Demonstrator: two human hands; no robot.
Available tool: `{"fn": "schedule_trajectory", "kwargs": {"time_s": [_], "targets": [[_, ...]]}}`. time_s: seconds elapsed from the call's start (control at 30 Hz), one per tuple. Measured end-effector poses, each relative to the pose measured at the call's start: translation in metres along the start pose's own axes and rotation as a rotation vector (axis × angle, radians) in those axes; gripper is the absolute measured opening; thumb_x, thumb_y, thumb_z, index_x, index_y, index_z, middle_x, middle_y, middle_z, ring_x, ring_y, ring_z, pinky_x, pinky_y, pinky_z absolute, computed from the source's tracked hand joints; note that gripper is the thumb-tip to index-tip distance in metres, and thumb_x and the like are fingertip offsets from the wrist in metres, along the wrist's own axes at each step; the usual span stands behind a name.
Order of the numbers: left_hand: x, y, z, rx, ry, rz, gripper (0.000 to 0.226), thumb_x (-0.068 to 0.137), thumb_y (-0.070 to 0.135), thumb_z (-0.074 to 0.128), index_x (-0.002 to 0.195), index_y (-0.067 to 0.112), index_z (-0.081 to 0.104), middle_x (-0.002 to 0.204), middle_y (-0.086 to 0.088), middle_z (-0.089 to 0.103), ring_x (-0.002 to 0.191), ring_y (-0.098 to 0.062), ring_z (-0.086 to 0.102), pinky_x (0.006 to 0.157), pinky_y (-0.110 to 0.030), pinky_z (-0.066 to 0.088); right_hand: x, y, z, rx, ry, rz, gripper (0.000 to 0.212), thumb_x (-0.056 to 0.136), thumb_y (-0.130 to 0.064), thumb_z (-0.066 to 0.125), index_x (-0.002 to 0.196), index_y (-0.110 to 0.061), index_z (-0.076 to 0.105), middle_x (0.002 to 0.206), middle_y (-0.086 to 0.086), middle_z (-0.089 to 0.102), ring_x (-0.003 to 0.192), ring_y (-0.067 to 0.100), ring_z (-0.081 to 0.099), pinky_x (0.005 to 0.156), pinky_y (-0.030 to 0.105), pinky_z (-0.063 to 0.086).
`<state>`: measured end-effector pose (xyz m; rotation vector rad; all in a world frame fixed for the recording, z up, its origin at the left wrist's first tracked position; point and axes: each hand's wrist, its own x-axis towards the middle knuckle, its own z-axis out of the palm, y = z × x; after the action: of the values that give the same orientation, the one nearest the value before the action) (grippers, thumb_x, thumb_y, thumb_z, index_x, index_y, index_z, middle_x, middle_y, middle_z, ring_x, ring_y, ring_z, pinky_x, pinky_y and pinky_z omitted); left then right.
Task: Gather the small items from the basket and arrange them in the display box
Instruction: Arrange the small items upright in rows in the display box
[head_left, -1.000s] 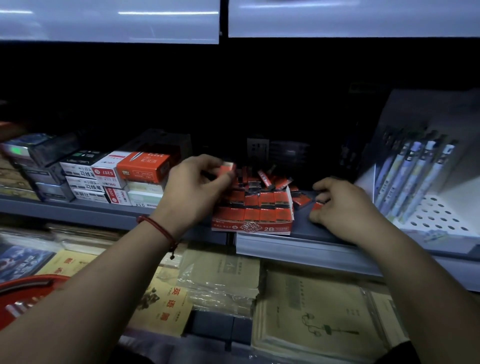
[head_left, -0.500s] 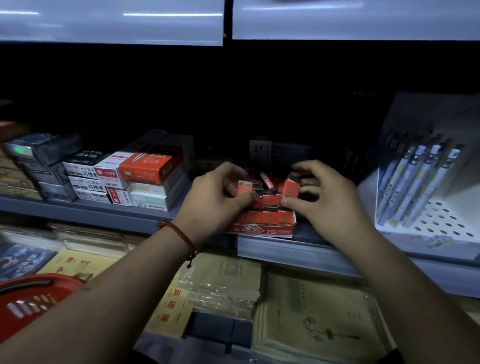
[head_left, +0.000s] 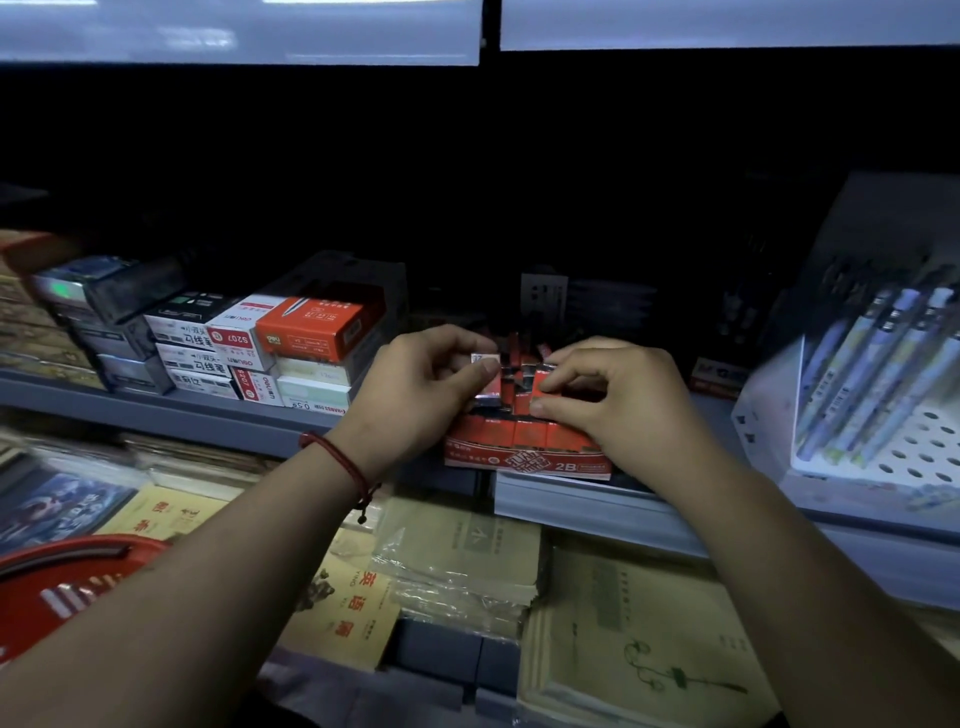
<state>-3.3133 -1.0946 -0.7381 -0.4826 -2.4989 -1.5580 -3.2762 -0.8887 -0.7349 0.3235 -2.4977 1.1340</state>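
Note:
A red display box marked 2B stands on the grey shelf, filled with rows of small red packets. My left hand pinches one small red packet upright over the box's back left. My right hand presses another red packet down beside it, fingers curled over the box's right half. More loose packets stick up behind the hands. The red basket sits at the lower left, partly hidden by my left forearm.
Stacked boxes of staples and refills stand left of the display box. A white perforated rack with pens stands at the right. Exercise books and wrapped notebooks lie on the lower shelf. The shelf edge runs under my wrists.
My right hand rose from the shelf surface with a packet and joined the left over the box. Both hands have drawn closer together and lower onto the packets.

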Motion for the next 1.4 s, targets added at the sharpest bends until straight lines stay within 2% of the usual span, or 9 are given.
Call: {"fn": "schedule_trajectory", "kwargs": {"time_s": [0.1, 0.27, 0.43, 0.63, 0.77, 0.97, 1.17, 1.3, 1.4], "targets": [[0.000, -0.001, 0.000, -0.060, 0.002, -0.024, 0.010, 0.094, 0.024, 0.071, 0.103, 0.023, 0.074, 0.071, 0.001, 0.067, 0.060, -0.005, 0.062, 0.056, -0.016, 0.048, 0.005, 0.000, 0.006, -0.060, -0.035, -0.038, 0.016, 0.075, -0.023, 0.087, 0.089, -0.021, 0.080, 0.109, -0.008, 0.068, 0.097, 0.000, 0.063, 0.086, 0.004, 0.044], [-0.001, -0.001, -0.002, -0.070, -0.004, -0.024, 0.009, 0.093, 0.024, 0.071, 0.102, 0.024, 0.074, 0.074, -0.003, 0.069, 0.063, -0.007, 0.063, 0.057, -0.017, 0.050, 0.010, -0.002, 0.001, -0.227, -0.240, -0.078, 0.020, 0.095, -0.026, 0.067, 0.112, -0.025, 0.077, 0.132, -0.012, 0.059, 0.119, 0.004, 0.052, 0.103, 0.022, 0.040], [-0.002, 0.000, -0.002, -0.063, -0.010, -0.019, 0.009, 0.093, 0.029, 0.071, 0.101, 0.027, 0.073, 0.084, -0.008, 0.073, 0.079, -0.024, 0.071, 0.068, -0.030, 0.059, 0.009, 0.003, -0.002, -0.223, -0.190, -0.082, 0.018, 0.092, -0.017, 0.070, 0.107, -0.023, 0.077, 0.113, -0.014, 0.062, 0.106, 0.002, 0.057, 0.092, 0.012, 0.042], [-0.003, 0.000, -0.001, -0.061, -0.031, 0.001, 0.011, 0.093, 0.030, 0.071, 0.103, 0.025, 0.073, 0.080, -0.005, 0.070, 0.073, -0.017, 0.066, 0.064, -0.028, 0.058, 0.009, 0.003, -0.004, -0.184, -0.208, -0.085, 0.019, 0.092, -0.005, 0.066, 0.098, -0.019, 0.079, 0.107, -0.013, 0.069, 0.104, 0.000, 0.061, 0.090, 0.004, 0.041], [-0.003, -0.001, -0.001, -0.067, -0.035, 0.003, 0.011, 0.094, 0.028, 0.070, 0.104, 0.023, 0.073, 0.076, 0.003, 0.067, 0.067, -0.006, 0.064, 0.058, -0.017, 0.052, 0.002, 0.007, -0.010, -0.170, -0.037, -0.052, 0.030, 0.092, 0.005, 0.059, 0.098, -0.018, 0.078, 0.104, -0.010, 0.068, 0.098, 0.004, 0.061, 0.084, 0.010, 0.046], [-0.002, -0.001, 0.003, -0.086, -0.025, -0.004, 0.010, 0.094, 0.025, 0.071, 0.103, 0.021, 0.074, 0.073, 0.005, 0.064, 0.062, -0.002, 0.059, 0.054, -0.014, 0.048, 0.001, 0.009, -0.011, -0.295, -0.096, -0.072, 0.024, 0.091, -0.001, 0.060, 0.099, -0.014, 0.079, 0.101, -0.006, 0.068, 0.101, 0.012, 0.059, 0.093, 0.028, 0.050], [-0.001, -0.002, 0.006, -0.058, -0.027, 0.003, 0.010, 0.093, 0.031, 0.071, 0.102, 0.027, 0.073, 0.075, 0.007, 0.067, 0.064, -0.003, 0.062, 0.058, -0.018, 0.052, 0.001, 0.012, -0.012, -0.248, -0.110, -0.078, 0.018, 0.090, -0.010, 0.068, 0.096, -0.022, 0.080, 0.098, -0.015, 0.067, 0.100, 0.007, 0.057, 0.081, 0.012, 0.039], [0.001, -0.001, 0.009, -0.077, -0.009, 0.003, 0.012, 0.091, 0.030, 0.074, 0.102, 0.024, 0.074, 0.075, 0.003, 0.069, 0.067, -0.009, 0.062, 0.064, -0.030, 0.056, 0.000, 0.013, -0.010, -0.265, -0.119, -0.095, 0.016, 0.092, -0.013, 0.068, 0.097, -0.023, 0.079, 0.099, -0.016, 0.066, 0.102, 0.008, 0.055, 0.086, 0.015, 0.038], [0.002, 0.001, 0.011, -0.096, 0.006, -0.014, 0.013, 0.092, 0.029, 0.073, 0.104, 0.024, 0.073, 0.076, 0.002, 0.070, 0.068, -0.006, 0.064, 0.060, -0.023, 0.053, 0.000, 0.015, -0.013, -0.188, -0.096, -0.069, 0.018, 0.093, -0.009, 0.067, 0.095, -0.022, 0.079, 0.099, -0.014, 0.068, 0.100, 0.006, 0.058, 0.086, 0.017, 0.045]]}}
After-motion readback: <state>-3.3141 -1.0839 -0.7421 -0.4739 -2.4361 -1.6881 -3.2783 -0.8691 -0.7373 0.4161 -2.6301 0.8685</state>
